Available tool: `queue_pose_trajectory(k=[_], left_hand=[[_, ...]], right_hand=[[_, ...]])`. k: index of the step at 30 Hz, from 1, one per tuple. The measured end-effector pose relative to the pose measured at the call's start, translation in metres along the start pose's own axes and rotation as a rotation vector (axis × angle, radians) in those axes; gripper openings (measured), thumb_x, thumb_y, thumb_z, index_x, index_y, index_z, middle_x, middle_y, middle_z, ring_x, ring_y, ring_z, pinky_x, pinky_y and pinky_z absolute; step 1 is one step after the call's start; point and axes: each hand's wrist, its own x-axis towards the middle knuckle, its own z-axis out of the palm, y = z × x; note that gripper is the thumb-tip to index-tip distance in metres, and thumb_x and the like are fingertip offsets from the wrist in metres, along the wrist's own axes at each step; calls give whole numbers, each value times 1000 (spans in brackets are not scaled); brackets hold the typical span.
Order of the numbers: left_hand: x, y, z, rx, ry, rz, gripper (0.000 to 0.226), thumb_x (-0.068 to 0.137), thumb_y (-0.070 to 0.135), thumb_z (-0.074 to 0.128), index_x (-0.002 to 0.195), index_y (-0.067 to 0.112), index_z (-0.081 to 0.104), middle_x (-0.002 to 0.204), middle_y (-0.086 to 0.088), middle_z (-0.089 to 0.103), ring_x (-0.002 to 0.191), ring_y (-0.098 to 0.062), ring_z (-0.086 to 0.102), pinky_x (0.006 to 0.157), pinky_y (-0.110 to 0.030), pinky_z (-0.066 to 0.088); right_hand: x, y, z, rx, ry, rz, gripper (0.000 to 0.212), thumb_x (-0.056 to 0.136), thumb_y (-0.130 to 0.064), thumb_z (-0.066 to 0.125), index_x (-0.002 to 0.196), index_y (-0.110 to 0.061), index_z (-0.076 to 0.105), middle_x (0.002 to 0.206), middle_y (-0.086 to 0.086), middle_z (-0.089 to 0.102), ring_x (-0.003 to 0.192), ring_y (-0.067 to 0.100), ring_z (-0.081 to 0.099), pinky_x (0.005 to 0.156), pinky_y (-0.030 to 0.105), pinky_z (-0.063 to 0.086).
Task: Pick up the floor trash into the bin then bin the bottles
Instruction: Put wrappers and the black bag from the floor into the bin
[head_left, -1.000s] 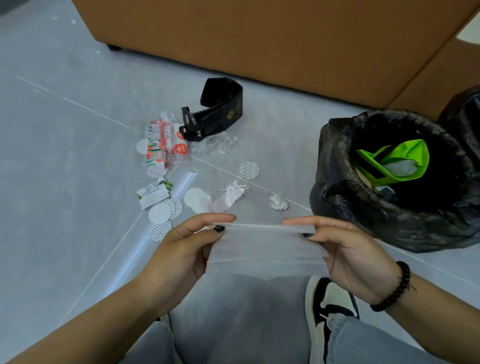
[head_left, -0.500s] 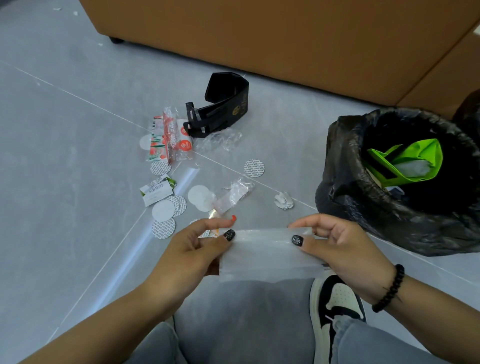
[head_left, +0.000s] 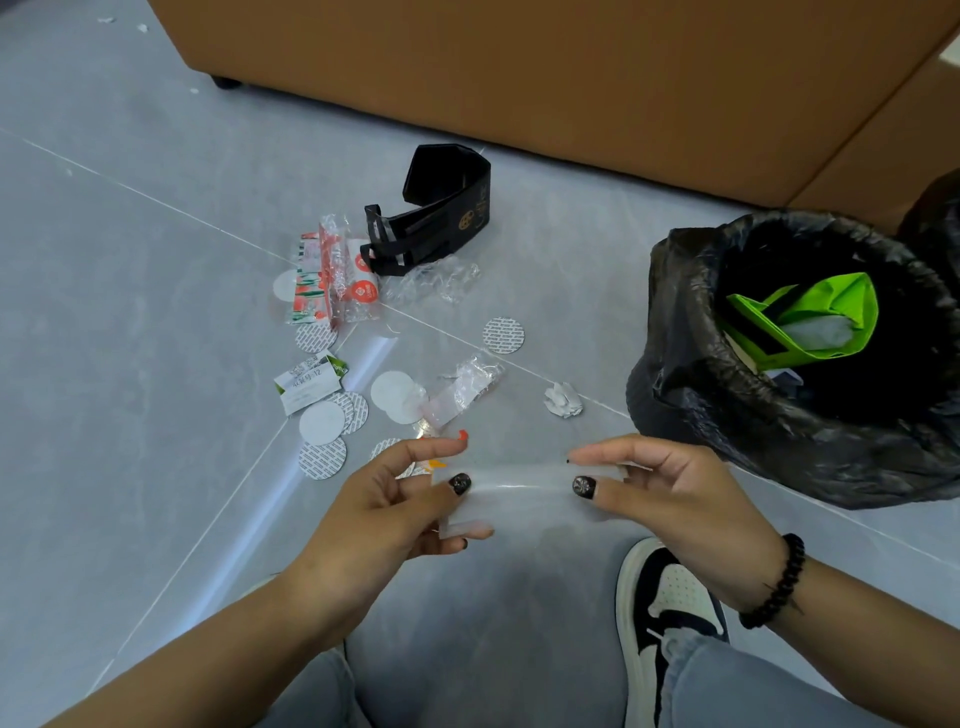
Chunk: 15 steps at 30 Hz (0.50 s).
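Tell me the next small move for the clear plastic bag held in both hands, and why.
Probably carry the clear plastic bag rightward and drop it into the bin. Both the left hand and right hand already pinch it, folded small, and the black-lined bin stands open just to the right.

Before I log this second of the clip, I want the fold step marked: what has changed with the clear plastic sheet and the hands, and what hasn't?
The clear plastic sheet, stretched wide a second ago, is now folded into a narrower strip. The left hand and right hand moved closer together and keep pinching its ends. The floor litter and the black-lined bin stayed as they were.
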Motion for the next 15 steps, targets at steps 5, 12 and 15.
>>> queue_pose_trajectory(k=[5,12,15], left_hand=[[0,0,3,-81,-31,-24,23,86,16,60,107,10,69,120,1,67,82,-35,72,60,-25,57],[0,-2,2,-102,-39,-38,18,70,14,68,85,6,71,82,-13,70,82,-29,73,59,-25,57],[0,-3,2,-101,-39,-6,9,66,12,70,72,10,76,84,-15,73,84,-28,73,64,-24,57]], right_hand=[[1,1,2,13,29,63,20,74,9,71,86,-7,71,84,12,73,70,24,66,61,26,58],[-2,2,4,-60,14,-28,31,75,16,65,64,-12,71,76,1,68,60,19,64,50,24,52],[0,5,2,62,35,-4,31,75,20,60,68,-8,73,79,1,70,67,18,66,62,26,55]])
